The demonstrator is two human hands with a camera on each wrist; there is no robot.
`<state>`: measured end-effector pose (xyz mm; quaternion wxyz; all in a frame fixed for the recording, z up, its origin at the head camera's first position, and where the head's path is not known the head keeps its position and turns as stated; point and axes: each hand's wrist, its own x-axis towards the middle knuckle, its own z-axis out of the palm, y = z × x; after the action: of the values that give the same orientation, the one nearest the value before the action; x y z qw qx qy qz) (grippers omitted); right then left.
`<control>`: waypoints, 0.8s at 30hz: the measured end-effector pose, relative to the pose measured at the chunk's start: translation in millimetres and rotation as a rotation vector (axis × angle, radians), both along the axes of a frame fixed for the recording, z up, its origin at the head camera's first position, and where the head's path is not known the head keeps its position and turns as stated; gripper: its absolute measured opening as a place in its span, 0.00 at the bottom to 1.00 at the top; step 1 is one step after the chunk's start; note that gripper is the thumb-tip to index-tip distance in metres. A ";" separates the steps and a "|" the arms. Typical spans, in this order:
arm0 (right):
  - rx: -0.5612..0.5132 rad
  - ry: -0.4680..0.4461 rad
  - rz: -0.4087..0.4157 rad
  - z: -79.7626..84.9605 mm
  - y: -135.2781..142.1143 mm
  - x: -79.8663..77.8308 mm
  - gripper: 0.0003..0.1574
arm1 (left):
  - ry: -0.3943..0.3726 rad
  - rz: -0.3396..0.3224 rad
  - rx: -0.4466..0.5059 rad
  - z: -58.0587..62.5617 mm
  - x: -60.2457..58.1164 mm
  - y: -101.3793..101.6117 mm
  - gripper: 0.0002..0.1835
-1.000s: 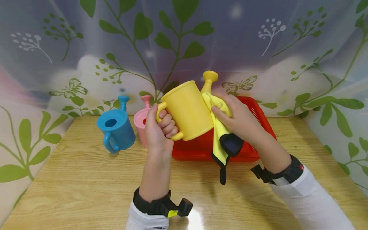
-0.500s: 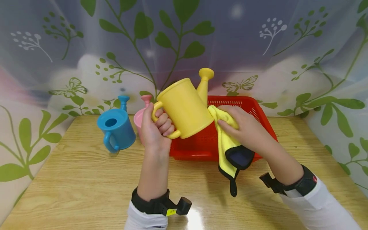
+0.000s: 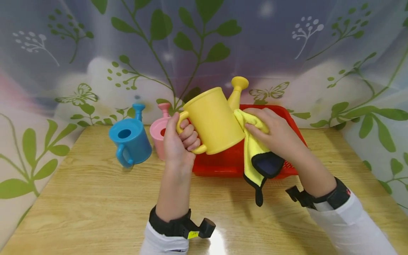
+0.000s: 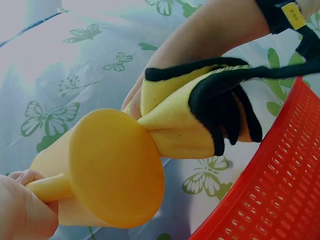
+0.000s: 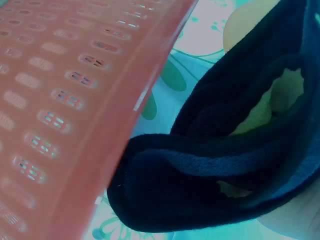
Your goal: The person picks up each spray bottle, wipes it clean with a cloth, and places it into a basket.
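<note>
My left hand (image 3: pixel 183 141) grips the handle of a yellow watering can (image 3: pixel 215 122), which hangs tilted over the red basket with its spout up to the right. In the left wrist view the can's round base (image 4: pixel 117 167) faces the camera. A yellow cloth with black edging (image 3: pixel 253 141) is pinched in my right hand (image 3: pixel 274 131), its top pressed against the can's side below the spout. The cloth's dark corner and loop dangle beneath. Folds of the dark-edged cloth (image 5: pixel 200 185) fill much of the right wrist view, hiding most of the fingers there.
The red basket (image 3: pixel 220 172) stands on the wooden table behind and below the hands. Left of it are a pink watering can (image 3: pixel 157 132) and a blue watering can (image 3: pixel 132 141), both upright. A patterned curtain (image 3: pixel 267 42) backs the table.
The right hand with the cloth first slid down and right off the spout's base, then came slightly up again. The yellow can shifted a little left, then back right.
</note>
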<state>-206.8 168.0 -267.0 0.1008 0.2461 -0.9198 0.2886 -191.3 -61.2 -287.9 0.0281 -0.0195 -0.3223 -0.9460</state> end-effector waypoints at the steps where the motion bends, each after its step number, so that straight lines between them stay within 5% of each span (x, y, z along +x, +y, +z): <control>1: -0.008 0.003 -0.005 0.3 -0.6 -1.5 0.24 | 0.002 -0.003 -0.005 0.1 0.4 0.6 0.20; 17: 0.024 0.105 -0.065 11.9 -9.2 -30.0 0.25 | 0.063 -0.055 -0.129 1.3 1.2 4.6 0.20; 24: 0.105 0.112 -0.172 12.4 -1.6 -37.8 0.25 | 0.057 -0.101 -0.160 1.2 2.0 9.0 0.19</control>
<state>-244.7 166.5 -254.6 0.1632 0.1867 -0.9444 0.2160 -189.3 -52.1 -286.7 -0.0120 -0.0649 -0.3947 -0.9164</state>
